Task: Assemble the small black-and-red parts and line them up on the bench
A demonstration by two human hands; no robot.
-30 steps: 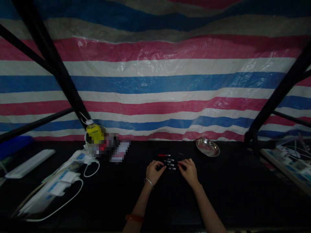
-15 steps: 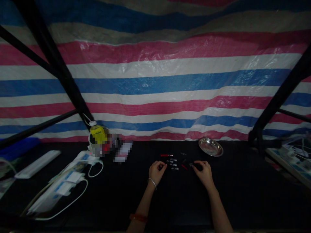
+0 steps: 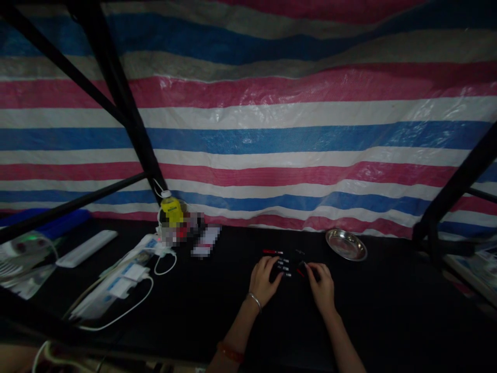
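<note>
Dark slim pieces: likely light, stiff, slick; best pinched mid-length. Left hand, at their left: fingers curved, grip unclear. Right hand: fingers bent, grip unclear.

The left hand partly hides the dark pieces, their print too small to read. What the right hand touches is too small to tell. The bottom edge crops both forearms.
</note>
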